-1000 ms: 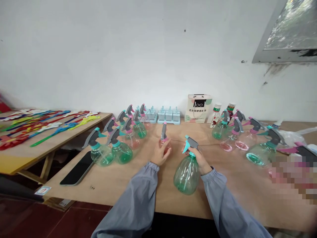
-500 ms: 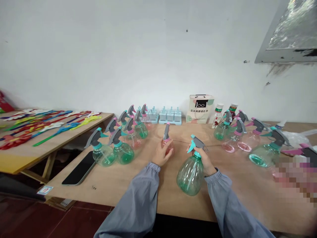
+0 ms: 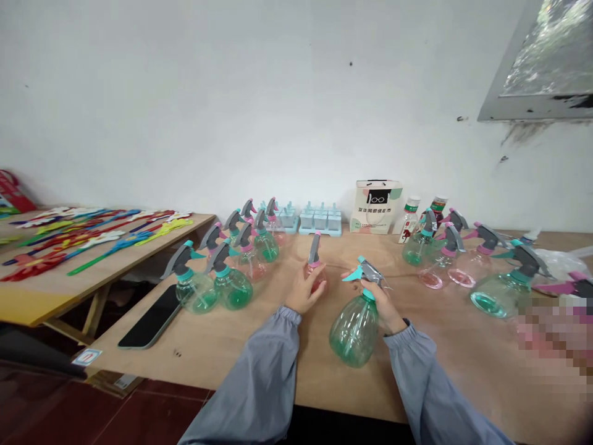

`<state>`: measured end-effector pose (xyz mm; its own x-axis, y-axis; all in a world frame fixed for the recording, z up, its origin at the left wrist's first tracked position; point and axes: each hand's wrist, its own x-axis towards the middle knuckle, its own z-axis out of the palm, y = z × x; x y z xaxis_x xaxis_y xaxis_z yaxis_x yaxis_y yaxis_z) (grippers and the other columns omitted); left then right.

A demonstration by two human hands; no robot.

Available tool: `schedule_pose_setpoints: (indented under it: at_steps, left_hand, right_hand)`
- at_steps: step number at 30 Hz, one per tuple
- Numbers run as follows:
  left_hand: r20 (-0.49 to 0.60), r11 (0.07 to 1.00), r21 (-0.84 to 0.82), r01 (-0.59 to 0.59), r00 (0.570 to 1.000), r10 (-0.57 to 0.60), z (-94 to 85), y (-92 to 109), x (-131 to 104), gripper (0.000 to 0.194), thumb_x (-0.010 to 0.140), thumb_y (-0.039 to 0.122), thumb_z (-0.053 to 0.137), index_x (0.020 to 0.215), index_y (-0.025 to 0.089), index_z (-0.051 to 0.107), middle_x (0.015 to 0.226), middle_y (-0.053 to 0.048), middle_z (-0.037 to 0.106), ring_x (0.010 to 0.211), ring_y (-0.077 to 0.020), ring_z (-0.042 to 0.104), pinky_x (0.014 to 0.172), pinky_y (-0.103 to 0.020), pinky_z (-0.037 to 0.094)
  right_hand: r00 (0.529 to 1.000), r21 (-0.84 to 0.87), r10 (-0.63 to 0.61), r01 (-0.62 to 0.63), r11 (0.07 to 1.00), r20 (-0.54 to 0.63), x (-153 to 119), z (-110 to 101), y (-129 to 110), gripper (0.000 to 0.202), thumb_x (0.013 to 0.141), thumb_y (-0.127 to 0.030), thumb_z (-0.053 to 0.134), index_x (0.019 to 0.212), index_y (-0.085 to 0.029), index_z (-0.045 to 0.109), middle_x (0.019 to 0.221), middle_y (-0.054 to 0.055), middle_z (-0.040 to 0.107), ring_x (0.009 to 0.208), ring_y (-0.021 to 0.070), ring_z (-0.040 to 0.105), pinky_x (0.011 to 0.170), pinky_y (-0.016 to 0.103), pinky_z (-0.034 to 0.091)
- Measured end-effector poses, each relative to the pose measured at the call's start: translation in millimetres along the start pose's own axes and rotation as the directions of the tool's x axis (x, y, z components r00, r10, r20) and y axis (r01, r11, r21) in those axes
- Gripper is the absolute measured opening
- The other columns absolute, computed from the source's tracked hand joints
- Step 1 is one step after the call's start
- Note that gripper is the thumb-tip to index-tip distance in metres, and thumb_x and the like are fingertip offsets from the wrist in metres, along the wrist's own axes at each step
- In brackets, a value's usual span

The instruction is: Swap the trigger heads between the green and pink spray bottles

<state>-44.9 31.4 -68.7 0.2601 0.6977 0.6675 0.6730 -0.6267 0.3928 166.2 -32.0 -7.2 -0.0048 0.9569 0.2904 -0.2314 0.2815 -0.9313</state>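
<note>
In my right hand (image 3: 385, 304) is a green-tinted clear spray bottle (image 3: 353, 334), gripped round its neck. A finger stretches out to the left behind the turquoise trigger (image 3: 354, 274). The bottle leans slightly, its base near the tabletop; whether it touches the wood I cannot tell. My left hand (image 3: 303, 289) curls round the body of a pink spray bottle (image 3: 319, 278) that stands upright, its pink-and-grey head (image 3: 315, 249) showing above the fingers. Part of that bottle is hidden by the hand.
Several green and pink spray bottles (image 3: 234, 289) stand at left beside a black phone (image 3: 151, 318). More spray bottles (image 3: 503, 290) stand at right. At the back are light-blue ice-pop moulds (image 3: 320, 221), a paper bag (image 3: 376, 207) and two labelled bottles (image 3: 409, 219). Colourful plush strips (image 3: 99, 232) cover another table.
The view has shifted slightly. The head of the green bottle tips a little more to the right, and a finger of my right hand now extends leftward behind the trigger. My left hand stays at the pink bottle.
</note>
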Motion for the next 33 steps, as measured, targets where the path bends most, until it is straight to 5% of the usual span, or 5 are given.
schedule_pose_setpoints:
  at_steps: [4, 9, 17, 24, 33]
  left_hand:
    - [-0.002, 1.0, 0.015, -0.004, 1.0, 0.004, -0.3, 0, 0, 0.046, 0.094, 0.036, 0.052, 0.139, 0.026, 0.051, 0.143, -0.013, 0.038, 0.138, -0.029, 0.041, 0.114, -0.047, 0.038]
    - [-0.004, 0.999, 0.024, -0.024, 1.0, 0.024, -1.1, 0, 0, 0.047, 0.094, 0.036, 0.051, 0.14, 0.026, 0.051, 0.143, -0.014, 0.038, 0.137, -0.0295, 0.042, 0.113, -0.046, 0.04]
    - [-0.026, 0.995, 0.072, -0.07, 0.997, 0.073, -2.6, 0, 1, 0.046, 0.094, 0.035, 0.052, 0.139, 0.025, 0.051, 0.143, -0.015, 0.039, 0.137, -0.0296, 0.043, 0.111, -0.047, 0.042]
    - [-0.017, 0.995, 0.071, -0.066, 0.998, 0.067, -3.6, 0, 0, 0.047, 0.093, 0.035, 0.054, 0.139, 0.025, 0.052, 0.143, -0.014, 0.041, 0.136, -0.0294, 0.044, 0.112, -0.047, 0.042]
    - [0.008, 0.997, 0.05, -0.059, 0.998, 0.059, -4.5, -1, 0, 0.046, 0.094, 0.035, 0.052, 0.139, 0.026, 0.052, 0.144, -0.014, 0.041, 0.137, -0.0287, 0.044, 0.111, -0.046, 0.042]
  right_hand:
    - [0.999, 0.013, 0.012, -0.012, 1.0, 0.039, -2, 0, 1, 0.03, 0.077, -0.048, 0.063, 0.095, -0.025, 0.071, 0.095, 0.006, 0.076, 0.107, 0.0281, 0.065, 0.095, 0.043, 0.048]
    - [0.993, -0.018, -0.022, 0.02, 1.0, -0.119, 3, -9, 10, 0.02, 0.072, -0.043, 0.066, 0.071, -0.023, 0.07, 0.086, 0.006, 0.075, 0.094, 0.0264, 0.066, 0.092, 0.041, 0.047]
    - [0.994, 0.034, -0.039, 0.043, 0.999, -0.101, 2, -4, 6, 0.024, 0.073, -0.046, 0.07, 0.084, -0.025, 0.072, 0.092, 0.003, 0.076, 0.105, 0.0261, 0.064, 0.096, 0.039, 0.045]
    - [0.956, -0.051, -0.15, 0.142, 0.989, -0.25, 4, -9, 11, 0.023, 0.076, -0.047, 0.066, 0.069, -0.025, 0.068, 0.073, 0.001, 0.07, 0.08, 0.0214, 0.065, 0.085, 0.037, 0.049]
    - [0.872, -0.429, -0.364, 0.206, 0.879, -0.328, 0, -81, -18, 0.03, 0.076, -0.051, 0.068, 0.093, -0.027, 0.067, 0.083, 0.0, 0.069, 0.08, 0.0201, 0.063, 0.081, 0.035, 0.05]
